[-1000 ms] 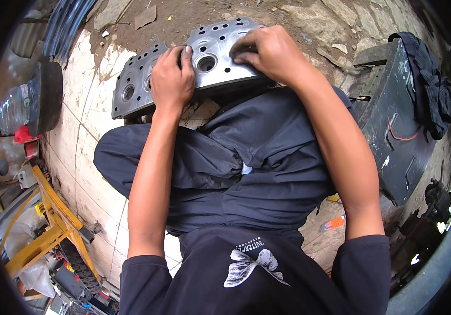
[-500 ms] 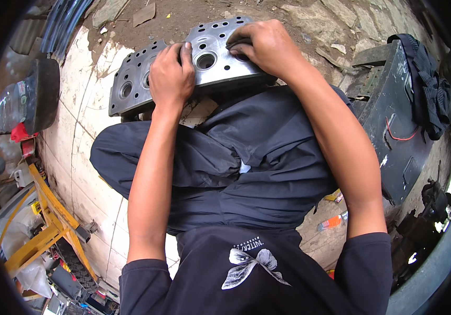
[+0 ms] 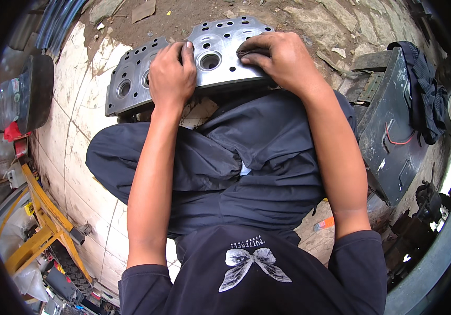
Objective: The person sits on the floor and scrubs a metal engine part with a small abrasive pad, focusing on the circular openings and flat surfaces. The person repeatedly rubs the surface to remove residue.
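Observation:
A grey metal cylinder head (image 3: 210,42), with round valve seats and several small bolt holes in its flat top, lies in front of my crossed legs. On its middle part rests my left hand (image 3: 172,73), fingers bent over the surface and thumb stretched along it, gripping the head. Over the right part is my right hand (image 3: 283,58), thumb and fingers pressed together against the metal. Something thin and dark seems pinched there, mostly hidden by the fingers. Both hands' fingertips are blackened.
A dark metal box (image 3: 393,136) with a striped cloth (image 3: 425,94) over it stands at my right. At the left are a yellow metal frame (image 3: 39,226) and a black container (image 3: 39,94). Pale tiles (image 3: 73,136) meet dirt and stone beyond. An orange-labelled item (image 3: 324,223) lies near my right elbow.
My right hand has slid a little to the right and nearer across the cylinder head's top, uncovering more of its far right part. My left hand stays in place on the head.

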Demonstrator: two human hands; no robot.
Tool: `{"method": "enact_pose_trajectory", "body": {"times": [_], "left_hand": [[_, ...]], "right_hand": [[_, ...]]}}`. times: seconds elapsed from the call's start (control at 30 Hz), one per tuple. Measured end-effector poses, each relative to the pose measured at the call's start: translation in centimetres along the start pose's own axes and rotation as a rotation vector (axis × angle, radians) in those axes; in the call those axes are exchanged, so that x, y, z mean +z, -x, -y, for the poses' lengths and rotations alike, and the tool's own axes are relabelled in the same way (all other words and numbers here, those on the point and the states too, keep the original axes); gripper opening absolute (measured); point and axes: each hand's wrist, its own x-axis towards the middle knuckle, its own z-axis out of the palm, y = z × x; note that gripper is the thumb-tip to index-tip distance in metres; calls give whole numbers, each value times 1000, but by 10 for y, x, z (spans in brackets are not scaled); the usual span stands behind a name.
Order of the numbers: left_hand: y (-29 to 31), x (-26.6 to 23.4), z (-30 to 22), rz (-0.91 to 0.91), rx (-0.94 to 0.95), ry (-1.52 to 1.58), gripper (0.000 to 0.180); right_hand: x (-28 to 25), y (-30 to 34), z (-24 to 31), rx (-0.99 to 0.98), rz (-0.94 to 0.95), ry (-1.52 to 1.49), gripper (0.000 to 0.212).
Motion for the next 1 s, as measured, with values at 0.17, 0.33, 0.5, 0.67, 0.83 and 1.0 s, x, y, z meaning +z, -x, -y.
{"method": "enact_pose_trajectory", "body": {"times": [0.17,0.33,0.5,0.67,0.83,1.0], "left_hand": [[1,-1,-2,5,-18,0,33],[0,1,-2,-8,15,-8,34],[3,1,2,-21,7,-64,37],[-1,2,-5,7,18,-56,40],[6,2,0,-41,39,-44,41],[0,1,-1,-25,31,-57,41]], "right_hand": [[6,-1,-1,-1,-14,118,23],[15,-11,-6,-20,-92,141,22],[14,-3,4,14,-58,84,19],[21,-11,-11,-76,-178,133,19],[15,-5,-6,-69,-101,125,20],[22,-8,-6,27,-122,88,22]]}}
